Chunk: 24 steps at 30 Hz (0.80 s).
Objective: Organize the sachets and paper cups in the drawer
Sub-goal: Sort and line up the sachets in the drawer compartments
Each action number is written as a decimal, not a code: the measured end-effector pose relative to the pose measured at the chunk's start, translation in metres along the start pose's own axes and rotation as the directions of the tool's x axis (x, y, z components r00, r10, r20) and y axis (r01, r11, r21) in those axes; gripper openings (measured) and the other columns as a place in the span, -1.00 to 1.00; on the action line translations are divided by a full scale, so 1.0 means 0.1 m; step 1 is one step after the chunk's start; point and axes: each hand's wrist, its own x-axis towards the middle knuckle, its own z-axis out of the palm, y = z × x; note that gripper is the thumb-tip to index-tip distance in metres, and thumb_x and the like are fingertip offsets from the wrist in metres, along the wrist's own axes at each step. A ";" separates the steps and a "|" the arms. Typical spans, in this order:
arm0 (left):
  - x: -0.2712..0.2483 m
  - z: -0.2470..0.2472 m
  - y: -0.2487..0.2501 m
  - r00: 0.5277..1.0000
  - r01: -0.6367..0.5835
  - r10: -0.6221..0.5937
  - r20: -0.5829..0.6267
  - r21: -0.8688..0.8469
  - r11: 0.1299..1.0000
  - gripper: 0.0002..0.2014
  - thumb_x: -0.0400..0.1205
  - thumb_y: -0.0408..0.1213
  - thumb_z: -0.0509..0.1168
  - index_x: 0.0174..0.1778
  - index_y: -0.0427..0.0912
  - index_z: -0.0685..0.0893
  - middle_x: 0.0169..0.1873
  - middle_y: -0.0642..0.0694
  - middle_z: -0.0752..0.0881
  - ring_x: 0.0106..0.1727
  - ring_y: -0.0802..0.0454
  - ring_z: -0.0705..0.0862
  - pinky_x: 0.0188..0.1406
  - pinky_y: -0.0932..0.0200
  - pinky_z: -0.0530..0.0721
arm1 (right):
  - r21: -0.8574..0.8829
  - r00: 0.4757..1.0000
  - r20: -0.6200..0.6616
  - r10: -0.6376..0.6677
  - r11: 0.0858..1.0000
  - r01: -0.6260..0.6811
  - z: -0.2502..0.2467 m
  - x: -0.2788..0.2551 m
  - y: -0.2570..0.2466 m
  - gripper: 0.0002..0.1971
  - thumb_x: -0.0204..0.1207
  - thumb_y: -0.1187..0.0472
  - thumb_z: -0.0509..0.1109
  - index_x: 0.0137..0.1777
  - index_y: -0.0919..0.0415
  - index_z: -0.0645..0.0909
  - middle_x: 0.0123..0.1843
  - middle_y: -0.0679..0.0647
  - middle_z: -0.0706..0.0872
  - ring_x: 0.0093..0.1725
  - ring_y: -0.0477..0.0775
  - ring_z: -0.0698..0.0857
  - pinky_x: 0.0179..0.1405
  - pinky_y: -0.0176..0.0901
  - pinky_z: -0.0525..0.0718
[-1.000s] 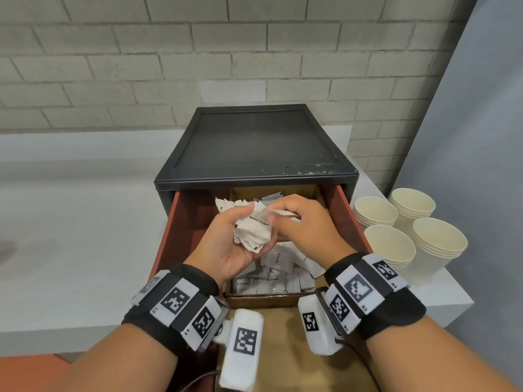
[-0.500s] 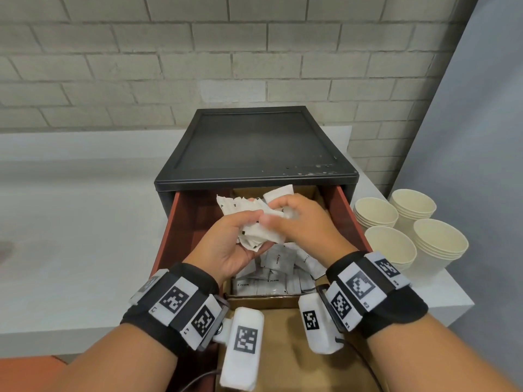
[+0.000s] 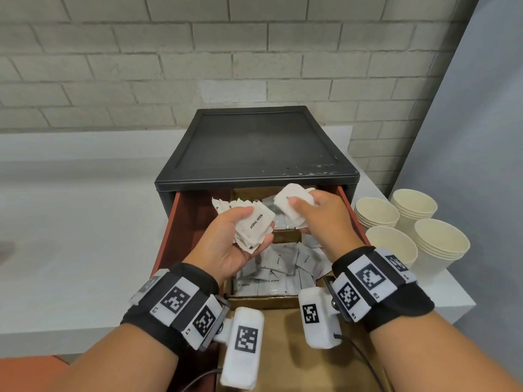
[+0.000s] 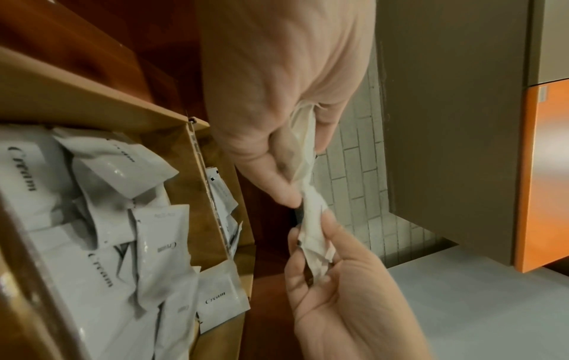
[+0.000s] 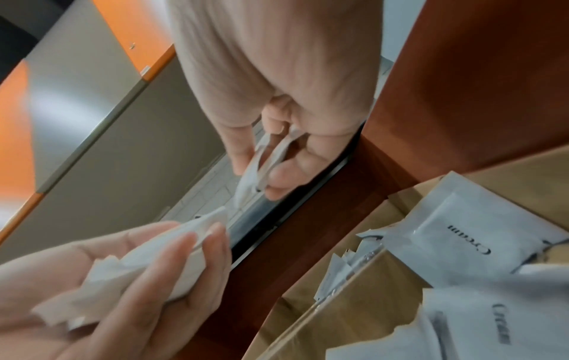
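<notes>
The left hand (image 3: 226, 244) is gripping white sugar sachets (image 3: 254, 226), label legible only from the head view; the right hand (image 3: 319, 219) is pinching perhaps two sachets (image 3: 291, 205).

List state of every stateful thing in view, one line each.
drawer: pulled open
left hand: holds a bunch of White Sugar sachets
right hand: pinches a few white sachets, above the drawer
Cream sachets: loose heap in the near cardboard compartment
paper cups: upright in nested stacks on the counter, outside the drawer
</notes>
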 end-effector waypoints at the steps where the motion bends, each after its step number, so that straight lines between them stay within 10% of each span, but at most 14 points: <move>1: 0.00 0.00 0.00 1.000 0.001 -0.001 -0.002 0.004 1.000 -0.80 0.63 -0.37 0.27 0.16 -0.22 0.54 0.09 -0.33 0.71 0.05 -0.23 0.75 -0.13 -0.16 0.76 | 0.011 0.999 -0.019 0.035 0.999 -0.034 -0.02 0.01 0.01 -0.85 0.56 0.18 0.33 0.02 0.25 0.60 0.01 0.19 0.69 0.02 0.16 0.67 0.09 0.17 0.71; 5: 0.00 0.04 0.00 1.000 -0.026 0.026 -0.010 -0.007 1.000 -0.84 0.64 -0.44 0.25 0.12 -0.24 0.55 0.03 -0.32 0.71 0.03 -0.23 0.72 -0.01 -0.25 0.69 | 0.075 0.995 0.040 0.092 0.993 -0.095 0.02 -0.03 0.03 -0.67 0.59 0.39 0.24 0.27 0.02 0.45 0.14 0.03 0.51 -0.06 -0.05 0.62 -0.40 -0.36 0.72; 10: 0.02 0.05 0.00 0.998 -0.063 0.062 -0.005 -0.082 0.995 -0.79 0.65 -0.54 0.20 0.14 -0.23 0.54 0.02 -0.33 0.69 -0.04 -0.24 0.71 -0.18 -0.16 0.70 | 0.214 0.956 0.157 0.248 0.936 -0.279 0.17 -0.09 -0.03 -0.72 0.57 0.47 0.19 -0.25 0.20 0.64 0.15 0.10 0.54 -0.07 0.03 0.58 -0.35 -0.23 0.74; 17: 0.06 0.00 -0.02 0.988 -0.147 0.150 0.027 -0.094 0.985 -0.61 0.66 -0.55 0.17 0.39 -0.17 0.45 0.12 -0.31 0.64 0.03 -0.22 0.71 -0.06 -0.16 0.71 | 0.203 0.886 0.351 0.301 0.900 -0.386 0.30 -0.18 0.00 -0.69 0.44 0.06 0.49 -0.03 0.33 0.69 -0.08 0.11 0.74 -0.09 -0.04 0.71 -0.11 -0.15 0.76; 24: 0.09 -0.01 0.00 0.993 -0.114 0.114 0.010 -0.065 0.991 -0.62 0.65 -0.56 0.16 0.40 -0.29 0.46 0.25 -0.38 0.64 0.06 -0.27 0.71 -0.01 -0.18 0.71 | 0.263 0.929 0.217 0.299 0.899 -0.351 0.23 -0.10 0.01 -0.81 0.54 0.31 0.37 -0.32 0.24 0.54 0.02 0.14 0.72 -0.16 -0.02 0.69 -0.35 -0.31 0.70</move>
